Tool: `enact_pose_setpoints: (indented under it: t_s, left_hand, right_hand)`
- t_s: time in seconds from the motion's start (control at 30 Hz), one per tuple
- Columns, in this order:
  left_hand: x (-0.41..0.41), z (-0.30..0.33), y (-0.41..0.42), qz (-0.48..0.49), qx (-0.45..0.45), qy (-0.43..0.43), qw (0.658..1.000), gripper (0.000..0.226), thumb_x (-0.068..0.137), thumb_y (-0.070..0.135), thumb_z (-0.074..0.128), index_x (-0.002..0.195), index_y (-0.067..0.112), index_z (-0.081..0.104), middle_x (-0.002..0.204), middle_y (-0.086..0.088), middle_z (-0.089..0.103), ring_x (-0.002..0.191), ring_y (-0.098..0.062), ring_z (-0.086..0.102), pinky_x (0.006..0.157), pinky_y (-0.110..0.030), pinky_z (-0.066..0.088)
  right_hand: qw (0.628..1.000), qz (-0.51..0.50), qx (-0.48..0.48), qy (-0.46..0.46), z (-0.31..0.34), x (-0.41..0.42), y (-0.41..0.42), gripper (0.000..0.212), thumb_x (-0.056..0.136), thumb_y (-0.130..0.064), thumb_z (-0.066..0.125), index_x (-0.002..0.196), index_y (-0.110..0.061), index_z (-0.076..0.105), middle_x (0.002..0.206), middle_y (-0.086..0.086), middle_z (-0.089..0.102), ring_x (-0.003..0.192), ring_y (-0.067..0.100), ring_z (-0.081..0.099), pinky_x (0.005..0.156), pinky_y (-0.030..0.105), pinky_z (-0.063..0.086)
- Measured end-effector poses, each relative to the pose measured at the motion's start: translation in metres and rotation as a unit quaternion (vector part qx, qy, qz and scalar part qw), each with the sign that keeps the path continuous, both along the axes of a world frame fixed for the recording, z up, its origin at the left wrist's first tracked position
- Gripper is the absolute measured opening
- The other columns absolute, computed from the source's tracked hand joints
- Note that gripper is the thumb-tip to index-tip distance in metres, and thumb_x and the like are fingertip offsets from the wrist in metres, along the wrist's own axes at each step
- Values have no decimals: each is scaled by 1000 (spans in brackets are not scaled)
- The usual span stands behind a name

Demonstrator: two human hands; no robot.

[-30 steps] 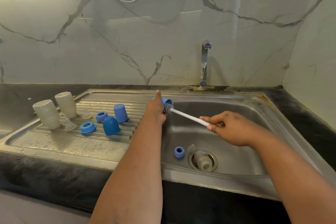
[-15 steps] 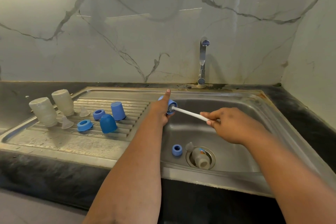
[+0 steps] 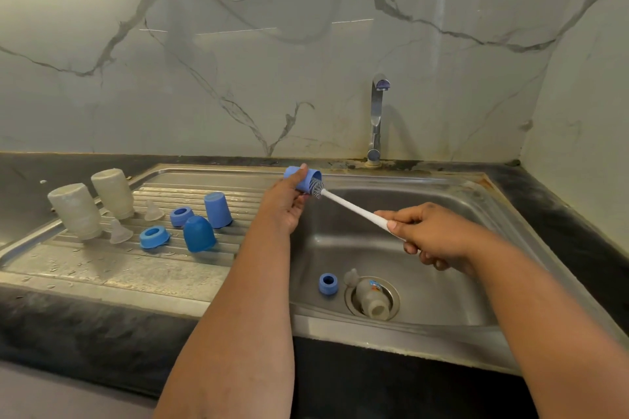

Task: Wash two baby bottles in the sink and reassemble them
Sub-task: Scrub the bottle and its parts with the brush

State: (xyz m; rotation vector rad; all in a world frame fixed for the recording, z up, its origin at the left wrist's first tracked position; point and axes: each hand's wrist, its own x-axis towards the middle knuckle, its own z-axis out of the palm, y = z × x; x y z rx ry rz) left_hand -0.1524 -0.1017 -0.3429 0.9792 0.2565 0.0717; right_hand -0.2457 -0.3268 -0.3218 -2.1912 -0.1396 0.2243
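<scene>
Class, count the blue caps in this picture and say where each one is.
3. Two caps stand open side down on the draining board: one nearer, one farther back. The third is in the left hand, with the brush at its mouth.

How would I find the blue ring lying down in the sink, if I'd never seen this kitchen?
Start at the steel sink basin below the tap and look at its floor, near the front. The blue ring lies there alone, just left of the drain, where a cloudy bottle rests. The other two rings sit up on the draining board.
</scene>
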Motion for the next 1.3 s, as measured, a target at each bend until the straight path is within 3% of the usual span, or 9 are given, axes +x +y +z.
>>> enact_pose_setpoints:
  t_s: [0.17, 0.33, 0.43, 0.6, 0.7, 0.83, 0.97, 1.2, 1.3]
  left_hand:
    - [8, -6, -8, 26, 118, 45, 992, 35, 75, 37, 81, 90, 11, 64, 70, -4, 61, 53, -6, 45, 46, -14, 41]
    - [8, -8, -6, 107, 63, 54, 991, 37, 73, 31, 84, 94, 7, 65, 82, -8, 64, 63, -13, 57, 44, -18, 45]
    - [7, -9, -8, 151, 110, 65, 980, 36, 70, 34, 85, 77, 10, 59, 78, -8, 63, 60, -15, 54, 48, -23, 46]
    - [5, -15, -17, 108, 194, 62, 973, 54, 73, 44, 78, 107, 11, 53, 94, -12, 63, 66, -17, 52, 56, -25, 47]
    - [5, -9, -17, 65, 165, 49, 983, 73, 62, 51, 76, 118, 10, 51, 108, -13, 61, 88, -21, 60, 81, -32, 53]
    - [8, 1, -11, -15, -32, -73, 997, 7, 94, 10, 59, 96, 5, 54, 84, -10, 55, 69, -16, 56, 55, -21, 50]
    - [4, 6, -4, -63, -133, -118, 982, 15, 97, 4, 52, 111, 0, 53, 94, -14, 63, 84, -20, 63, 69, -23, 58]
    - [4, -1, 7, 57, -36, -8, 998, 42, 79, 30, 78, 112, 10, 61, 89, -7, 64, 69, -12, 61, 48, -17, 48]
    - [5, -1, -1, 30, 59, 27, 997, 41, 76, 31, 81, 106, 11, 62, 79, -6, 63, 64, -10, 54, 47, -18, 42]
  right_hand:
    - [976, -40, -161, -138, -8, -1, 15, 34, 101, -36, 46, 132, -46, 53, 101, -13, 57, 66, 2, 52, 50, 15, 34]
    - [984, 15, -157, -84, 9, -3, 12, 35, 101, -34, 47, 134, -44, 52, 68, -19, 42, 58, 1, 42, 51, 15, 31]
    - [988, 9, -141, -60, 13, -10, 10, 33, 101, -34, 47, 132, -45, 53, 67, -19, 45, 53, 4, 43, 45, 15, 32]
    - [969, -37, -202, -140, -3, -8, 19, 35, 101, -36, 45, 135, -45, 51, 126, -9, 59, 67, 1, 46, 54, 16, 32]
    - [978, -13, -165, -131, -8, -5, 22, 35, 101, -36, 45, 134, -45, 52, 110, -8, 60, 68, 4, 49, 54, 16, 35]
    - [999, -35, 40, -11, -8, -5, 24, 31, 102, -32, 46, 129, -42, 57, 70, 2, 47, 51, 11, 36, 42, 21, 29]
    - [993, -46, 107, 12, -10, -6, 26, 32, 102, -31, 46, 131, -42, 56, 68, 2, 47, 46, 8, 35, 41, 20, 30]
    - [998, -3, -36, -46, -2, -9, 20, 31, 100, -34, 48, 128, -46, 55, 69, -8, 49, 53, 7, 41, 46, 18, 33]
    - [980, -29, -147, -130, -7, -9, 24, 36, 101, -38, 45, 135, -47, 50, 94, -12, 56, 63, 3, 48, 47, 11, 32]
